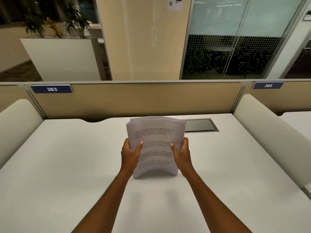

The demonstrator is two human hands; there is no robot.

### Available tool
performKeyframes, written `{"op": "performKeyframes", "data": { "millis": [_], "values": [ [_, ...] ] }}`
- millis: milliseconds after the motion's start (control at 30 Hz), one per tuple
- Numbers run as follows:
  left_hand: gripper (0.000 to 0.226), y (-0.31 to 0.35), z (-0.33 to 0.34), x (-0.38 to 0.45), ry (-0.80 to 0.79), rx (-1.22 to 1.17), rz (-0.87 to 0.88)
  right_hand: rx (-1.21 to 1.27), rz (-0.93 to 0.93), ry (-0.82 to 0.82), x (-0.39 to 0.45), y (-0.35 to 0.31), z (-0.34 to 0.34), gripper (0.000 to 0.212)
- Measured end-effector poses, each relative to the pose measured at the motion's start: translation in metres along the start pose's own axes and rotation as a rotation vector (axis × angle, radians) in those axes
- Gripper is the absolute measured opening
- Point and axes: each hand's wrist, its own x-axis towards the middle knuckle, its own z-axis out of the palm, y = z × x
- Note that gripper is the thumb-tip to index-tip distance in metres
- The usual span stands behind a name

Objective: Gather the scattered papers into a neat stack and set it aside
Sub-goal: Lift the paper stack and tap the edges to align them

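Papers (pixel 155 145) gathered into one stack, held upright mid-desk (pixel 67 165), lower edge on or just above the surface, bowed. Left hand (pixel 130 154) and right hand (pixel 182 153) clasped on the side edges, thumbs in front. No loose sheets visible. Remaining, by judgement: squaring, setting aside. Containers: only a closed desk hatch (pixel 201 125), contents hidden.

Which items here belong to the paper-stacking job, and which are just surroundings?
Part of the job:
- stack of papers, upright on the desk
- left hand and right hand, gripping its sides
- white desk

Surroundings:
- cable hatch
- sign 383
- sign 384
- planter
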Motion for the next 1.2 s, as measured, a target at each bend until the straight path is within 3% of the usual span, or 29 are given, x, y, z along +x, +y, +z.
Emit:
{"op": "performKeyframes", "data": {
  "millis": [133, 300, 467, 600, 833, 967, 1200],
  "values": [
    [0.032, -0.010, 0.004, -0.006, -0.007, 0.048, -0.008, 0.003, 0.028, 0.015, -0.002, 0.007, -0.002, 0.035],
    [0.025, -0.008, 0.009, -0.005, 0.018, 0.027, -0.021, -0.003, 0.025, 0.026, 0.003, 0.006, -0.002, 0.026],
    [0.044, 0.010, 0.012, -0.004, 0.107, -0.020, 0.014, 0.043, -0.001, 0.053, 0.005, -0.002, -0.006, 0.032],
    [0.053, 0.030, 0.020, 0.004, 0.199, -0.055, 0.018, 0.154, -0.043, 0.124, 0.011, -0.022, -0.006, 0.045],
    [0.065, 0.063, 0.040, 0.012, 0.341, -0.050, -0.028, 0.165, -0.075, 0.336, 0.024, -0.054, 0.003, 0.040],
    [0.056, 0.067, 0.045, 0.016, 0.402, -0.043, -0.099, 0.161, 0.043, 0.404, 0.027, -0.061, 0.007, 0.046],
    [0.037, 0.065, 0.044, 0.021, 0.410, 0.008, -0.042, 0.132, 0.059, 0.455, 0.031, -0.063, 0.012, 0.029]
  ]
}}
